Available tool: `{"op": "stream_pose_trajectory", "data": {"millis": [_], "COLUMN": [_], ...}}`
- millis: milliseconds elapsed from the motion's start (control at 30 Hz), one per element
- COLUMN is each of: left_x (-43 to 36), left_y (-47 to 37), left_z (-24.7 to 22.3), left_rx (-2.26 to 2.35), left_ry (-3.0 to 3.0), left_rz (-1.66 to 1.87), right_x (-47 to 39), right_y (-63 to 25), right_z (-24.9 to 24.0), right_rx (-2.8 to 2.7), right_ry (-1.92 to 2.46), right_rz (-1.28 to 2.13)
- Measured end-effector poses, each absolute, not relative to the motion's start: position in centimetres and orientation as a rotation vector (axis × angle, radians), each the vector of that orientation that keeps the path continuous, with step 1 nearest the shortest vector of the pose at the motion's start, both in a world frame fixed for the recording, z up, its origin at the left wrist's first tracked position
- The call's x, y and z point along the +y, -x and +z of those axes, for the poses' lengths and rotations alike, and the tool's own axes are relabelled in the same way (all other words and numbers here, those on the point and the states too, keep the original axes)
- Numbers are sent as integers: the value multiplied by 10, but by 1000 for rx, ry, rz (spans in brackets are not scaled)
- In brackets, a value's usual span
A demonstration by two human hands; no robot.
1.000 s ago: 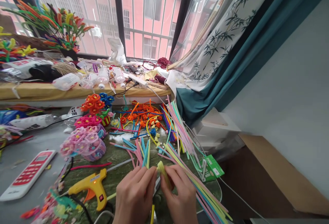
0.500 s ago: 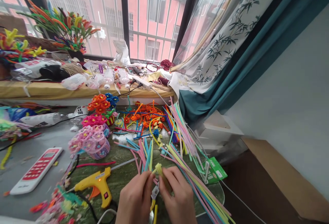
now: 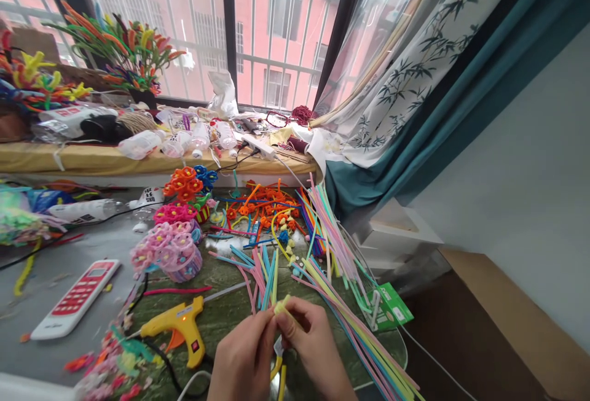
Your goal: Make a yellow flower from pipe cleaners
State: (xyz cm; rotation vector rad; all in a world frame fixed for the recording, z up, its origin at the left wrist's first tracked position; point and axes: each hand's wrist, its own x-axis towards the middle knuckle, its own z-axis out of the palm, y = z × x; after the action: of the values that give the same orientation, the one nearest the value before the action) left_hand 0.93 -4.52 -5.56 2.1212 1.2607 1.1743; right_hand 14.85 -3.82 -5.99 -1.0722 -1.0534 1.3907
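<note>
The yellow plastic glue gun (image 3: 184, 327) lies on its side on a dark green marbled tabletop (image 3: 222, 312), and just to its right the 2 bare hands meet. Between them, right of the gun's body, is a small pale yellow fuzzy piece (image 3: 282, 306) — partly covered by the fingers. The left hand (image 3: 246, 349), closer to the gun, has its thumb and forefinger closed on the piece; the right hand (image 3: 311, 330), farther from the gun, pinches it with a bent thumb and forefinger. How the lower fingers of each hand are curled I cannot tell. Below the piece, also right of the gun, a yellow-handled metal tool (image 3: 275, 367) shows in part. Beyond the gun and to its right, pink, blue and yellow fuzzy stems (image 3: 265, 278) fan out; farther right runs a long bundle of pastel fuzzy stems (image 3: 357, 333), with a flat green box (image 3: 391, 309) beside it. Directly behind the gun lies a thin red fuzzy stem (image 3: 177, 291), and past that stands a cluster of pink fuzzy flowers (image 3: 168, 247). Left of the gun is a white remote control with a red panel (image 3: 76, 299).
</note>
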Motion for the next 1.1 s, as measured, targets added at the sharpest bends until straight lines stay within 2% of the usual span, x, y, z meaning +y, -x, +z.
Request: {"op": "stream_pose_trajectory", "data": {"millis": [167,400,533,633,900,1100], "left_x": [-44,-46,-46,-47,-47,-47], "left_y": [-8,-11,-13,-12,-10,-8], "left_z": [-58,-70,-71,-70,-65,-62], "left_rx": [1303,1394,1401,1411,1433,1463], "left_ry": [-2209,-2108,-2074,-2062,-2140,-2212], "left_rz": [1244,1289,1322,1315,1246,1224], "right_x": [-33,-34,-33,-34,-42,-39], "right_y": [-145,-138,-137,-141,-146,-143], "right_z": [-67,-65,-61,-63,-69,-63], "right_rx": [-892,-755,-886,-1110,-1625,-1727], "right_ry": [960,964,1038,1149,1269,1210], "right_rz": [1505,1474,1359,1127,103,-222]}}
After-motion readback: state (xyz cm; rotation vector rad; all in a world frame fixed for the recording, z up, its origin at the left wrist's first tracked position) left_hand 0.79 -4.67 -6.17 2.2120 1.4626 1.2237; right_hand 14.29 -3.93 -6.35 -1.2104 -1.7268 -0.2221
